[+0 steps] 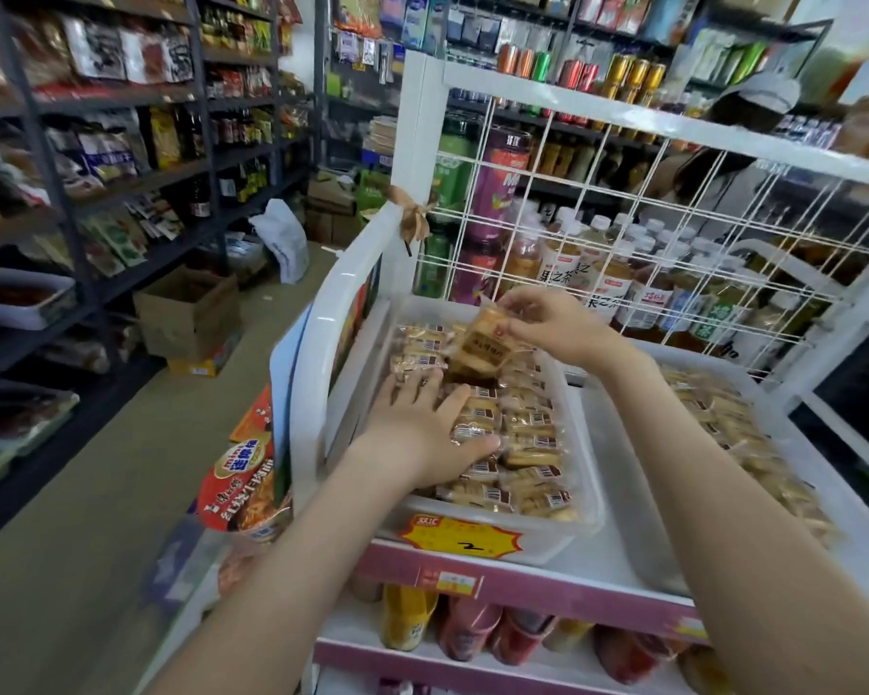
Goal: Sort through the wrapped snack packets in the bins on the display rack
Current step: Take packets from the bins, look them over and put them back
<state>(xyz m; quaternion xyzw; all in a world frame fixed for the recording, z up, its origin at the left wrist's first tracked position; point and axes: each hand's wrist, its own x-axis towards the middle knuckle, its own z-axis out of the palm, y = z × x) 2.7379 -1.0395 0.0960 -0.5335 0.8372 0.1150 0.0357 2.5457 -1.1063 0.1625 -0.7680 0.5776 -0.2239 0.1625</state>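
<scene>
A clear plastic bin (pixel 585 499) on the white display rack (pixel 317 343) holds several wrapped biscuit packets (pixel 528 443) in rows. My left hand (pixel 422 428) lies flat on the packets at the bin's left side, fingers straight. Above the far end of the bin, my right hand (pixel 553 326) pinches one wrapped packet (pixel 482 343) by its top edge, so that it hangs lifted off the pile. A second bin (pixel 618 474) to the right holds more packets (pixel 733 423).
A white wire grid (pixel 673 233) backs the rack, with drink bottles behind it. A yellow price tag (pixel 460 536) sits on the bin's front. Bottles fill the shelf below. Cup noodles (pixel 242 489) hang at the rack's left. A cardboard box (pixel 186 313) stands in the aisle. Dark shelving runs along the left.
</scene>
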